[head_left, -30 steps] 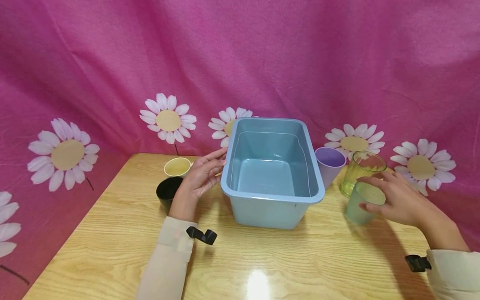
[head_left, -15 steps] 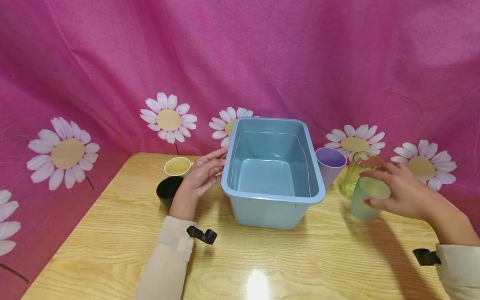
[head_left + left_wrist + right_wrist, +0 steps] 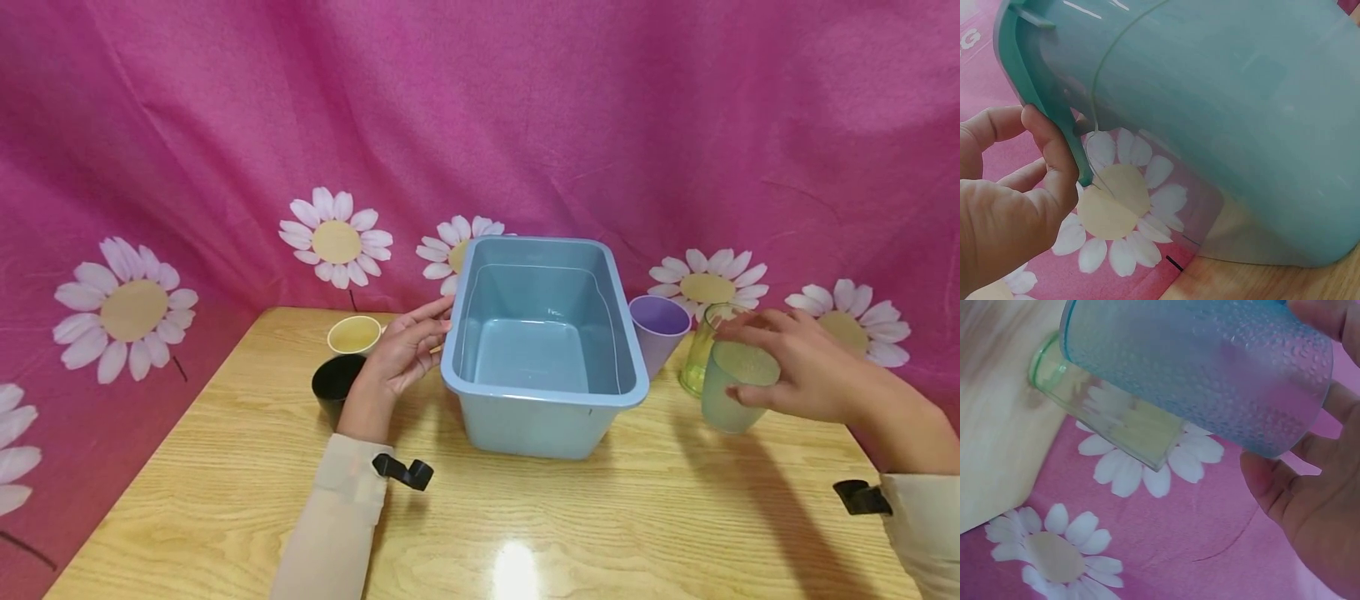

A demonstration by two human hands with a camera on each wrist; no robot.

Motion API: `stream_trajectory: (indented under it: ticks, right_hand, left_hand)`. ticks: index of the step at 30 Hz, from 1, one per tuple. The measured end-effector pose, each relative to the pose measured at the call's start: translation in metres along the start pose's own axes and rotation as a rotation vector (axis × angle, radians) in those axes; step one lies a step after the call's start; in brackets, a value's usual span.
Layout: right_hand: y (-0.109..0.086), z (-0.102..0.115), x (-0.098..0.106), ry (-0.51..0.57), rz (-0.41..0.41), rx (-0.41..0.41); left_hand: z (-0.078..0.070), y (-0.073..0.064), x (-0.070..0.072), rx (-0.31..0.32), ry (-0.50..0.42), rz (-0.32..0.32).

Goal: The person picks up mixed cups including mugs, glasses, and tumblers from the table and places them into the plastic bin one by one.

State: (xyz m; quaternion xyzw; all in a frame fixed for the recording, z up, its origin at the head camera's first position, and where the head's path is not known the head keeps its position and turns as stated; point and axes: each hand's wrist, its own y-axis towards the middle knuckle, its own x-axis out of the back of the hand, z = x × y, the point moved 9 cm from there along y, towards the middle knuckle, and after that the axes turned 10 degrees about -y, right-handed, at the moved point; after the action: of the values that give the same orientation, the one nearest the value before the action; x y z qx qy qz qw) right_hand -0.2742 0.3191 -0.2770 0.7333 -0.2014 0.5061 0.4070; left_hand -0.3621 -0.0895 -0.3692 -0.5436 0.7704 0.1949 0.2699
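A light blue plastic basin stands in the middle of the table. My left hand holds its left rim; in the left wrist view the fingertips press against the rim's edge. With my right hand I grip a frosted pale-green tumbler near its mouth, thumb on the near side and fingers on the far side. The right wrist view shows the tumbler's pebbled, see-through wall, bluish there. Just behind it is a clear yellow-green glass, partly hidden by the tumbler and my fingers.
A purple cup stands close against the basin's right side. To the left, beside my left wrist, are a cream cup and a black cup. A pink flowered cloth hangs behind the wooden table.
The right hand has taken hold of the frosted tumbler and raised it slightly, shifting a little to the right. My left hand and the basin stay where they were.
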Motion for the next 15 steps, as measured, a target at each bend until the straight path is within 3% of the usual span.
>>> stream_trajectory:
  ticks: [10, 15]
  right_hand:
    - [0.013, 0.002, 0.018, -0.066, 0.078, -0.065]
    - [0.020, 0.003, 0.026, -0.032, 0.074, -0.052]
  left_hand:
    - [0.002, 0.004, 0.001, -0.003, -0.002, 0.015]
    - [0.002, 0.004, 0.001, -0.005, -0.005, 0.015]
